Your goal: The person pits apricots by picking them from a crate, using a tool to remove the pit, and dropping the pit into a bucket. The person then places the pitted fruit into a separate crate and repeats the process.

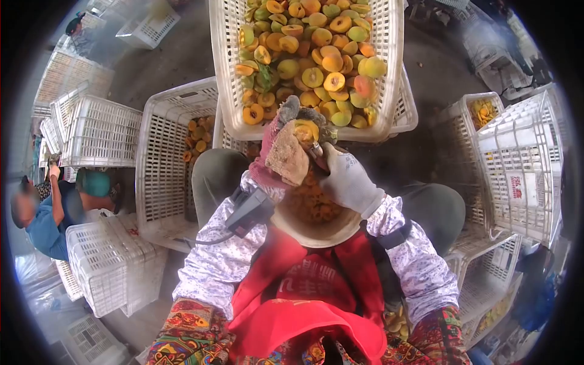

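Observation:
My left hand, in a worn pink and tan glove, is closed around a yellow peach half above a bowl. In a white glove, my right hand grips a small pitting knife, its tip against the fruit; the blade is mostly hidden. The pale bowl sits between my knees with orange pitted pieces inside. Just beyond my hands, a white crate is full of halved peaches, green to orange, with a green leaf among them.
On the left, a white crate holds some orange halves. More white crates are stacked beyond it, near a person in blue. Stacked crates stand on the right, one with yellow pieces.

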{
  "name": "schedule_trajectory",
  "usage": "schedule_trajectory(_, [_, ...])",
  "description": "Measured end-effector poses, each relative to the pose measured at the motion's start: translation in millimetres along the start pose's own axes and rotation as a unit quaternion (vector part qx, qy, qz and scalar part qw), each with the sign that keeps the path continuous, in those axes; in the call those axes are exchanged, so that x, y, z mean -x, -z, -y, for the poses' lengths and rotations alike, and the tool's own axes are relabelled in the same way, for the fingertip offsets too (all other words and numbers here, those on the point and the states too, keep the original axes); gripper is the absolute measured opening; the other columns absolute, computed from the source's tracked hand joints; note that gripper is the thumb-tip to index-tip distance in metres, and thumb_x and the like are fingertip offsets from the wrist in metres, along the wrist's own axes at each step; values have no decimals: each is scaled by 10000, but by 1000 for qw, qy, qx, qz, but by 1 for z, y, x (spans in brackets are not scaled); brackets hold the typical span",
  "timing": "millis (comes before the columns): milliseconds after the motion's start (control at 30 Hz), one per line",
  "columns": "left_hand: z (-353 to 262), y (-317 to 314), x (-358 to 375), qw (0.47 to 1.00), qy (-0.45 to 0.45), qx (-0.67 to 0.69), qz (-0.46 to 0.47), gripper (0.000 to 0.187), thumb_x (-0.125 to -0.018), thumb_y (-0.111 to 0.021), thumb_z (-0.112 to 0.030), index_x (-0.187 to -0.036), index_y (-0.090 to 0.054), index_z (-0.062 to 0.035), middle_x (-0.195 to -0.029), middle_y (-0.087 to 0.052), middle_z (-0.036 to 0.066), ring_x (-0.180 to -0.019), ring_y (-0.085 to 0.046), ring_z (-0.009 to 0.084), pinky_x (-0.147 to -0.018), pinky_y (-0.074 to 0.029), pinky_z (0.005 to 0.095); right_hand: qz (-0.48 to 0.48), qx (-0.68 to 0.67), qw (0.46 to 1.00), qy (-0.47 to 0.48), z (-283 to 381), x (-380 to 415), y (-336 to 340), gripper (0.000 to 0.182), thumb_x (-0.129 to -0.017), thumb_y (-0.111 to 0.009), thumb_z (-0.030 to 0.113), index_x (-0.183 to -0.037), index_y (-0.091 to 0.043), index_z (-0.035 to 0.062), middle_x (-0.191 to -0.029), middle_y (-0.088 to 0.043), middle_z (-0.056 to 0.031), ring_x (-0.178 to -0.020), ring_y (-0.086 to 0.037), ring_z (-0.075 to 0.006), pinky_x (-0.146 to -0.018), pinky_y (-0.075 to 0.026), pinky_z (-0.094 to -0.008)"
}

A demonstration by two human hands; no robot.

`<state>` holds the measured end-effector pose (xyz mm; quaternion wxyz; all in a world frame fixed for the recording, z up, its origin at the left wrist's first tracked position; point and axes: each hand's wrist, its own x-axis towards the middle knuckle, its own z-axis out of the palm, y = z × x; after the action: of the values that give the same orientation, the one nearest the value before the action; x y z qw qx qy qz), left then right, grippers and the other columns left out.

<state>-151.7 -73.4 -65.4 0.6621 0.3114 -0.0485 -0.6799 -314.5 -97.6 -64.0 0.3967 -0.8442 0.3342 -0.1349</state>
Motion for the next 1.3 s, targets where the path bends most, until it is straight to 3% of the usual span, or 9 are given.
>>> schedule_trajectory(233, [4, 10, -2, 998, -15, 53, 7, 239, -927, -555, -331, -927, -632, -105, -852, -667, 87, -749, -657, 283, -535, -544, 427, 12, 3, 1000, -5, -2, -3, -3, 288, -767, -566, 110, -1014, -500, -23, -861, -614, -260, -873, -586, -429, -726, -457, -467])
schedule_trajectory(400, [4, -4, 2, 998, -59, 15, 9, 231, -930, -555, -323, -952, -617, -101, -875, -656, 88, -759, -652, 281, -505, -536, 422, 20, -128, 992, 10, 12, -8, 9, 250, -766, -573, 110, -969, -513, -23, -856, -619, -245, -850, -583, -437, -715, -450, -468])
schedule_trajectory(467, [6, -4, 1, 996, -57, 71, -24, 403, -932, -519, -428, -938, -606, -35, -798, -652, 118, -640, -630, 287, -557, -520, 379, 8, -89, 996, 22, -4, -8, 0, 286, -783, -589, 109, -1029, -515, -14, -849, -621, -241, -843, -587, -433, -717, -460, -462])
schedule_trajectory(533, [8, 1, -2, 997, -55, 53, -22, 376, -935, -511, -412, -983, -587, -47, -838, -646, 118, -673, -629, 283, -579, -523, 377, -7, -47, 998, 39, -8, -8, -4, 324, -799, -606, 108, -1090, -518, -6, -842, -622, -238, -837, -591, -429, -719, -471, -456])
schedule_trajectory(600, [10, 6, -2, 998, -61, 24, -13, 355, -938, -503, -396, -1029, -569, -59, -877, -640, 117, -706, -628, 279, -602, -526, 375, -19, 54, 997, -54, -2, -6, -6, 351, -801, -610, 119, -1108, -487, 0, -836, -621, -251, -841, -593, -430, -708, -472, -469])
schedule_trajectory(700, [13, 12, -2, 998, -65, -17, -4, 336, -943, -491, -373, -1097, -541, -78, -937, -631, 116, -755, -626, 273, -636, -531, 372, -14, 63, 995, -71, -5, -8, -10, 380, -795, -615, 124, -1119, -460, 2, -831, -621, -257, -837, -596, -429, -694, -475, -477])
schedule_trajectory(1067, [16, 21, -4, 985, -83, -150, 10, 411, -961, -446, -285, -1347, -439, -145, -1156, -597, 113, -935, -619, 251, -760, -548, 360, -29, -83, 995, -38, 1, -8, -10, 329, -780, -641, 115, -1064, -516, 4, -886, -626, -232, -860, -596, -416, -709, -475, -441])
schedule_trajectory(1233, [8, 6, -2, 993, -80, -78, -33, 259, -949, -513, -316, -1033, -573, -79, -940, -640, 110, -788, -644, 285, -562, -541, 413, 18, -109, 993, -41, 5, -7, -1, 322, -803, -615, 170, -1059, -514, 3, -879, -625, -247, -905, -580, -424, -756, -458, -454])
schedule_trajectory(1300, [5, 0, 0, 994, -80, -61, -43, 273, -946, -530, -324, -954, -606, -62, -886, -651, 109, -751, -650, 293, -512, -540, 426, 13, -164, 986, 22, 6, -9, 3, 317, -795, -609, 161, -1062, -537, 5, -934, -626, -242, -941, -574, -418, -781, -458, -442])
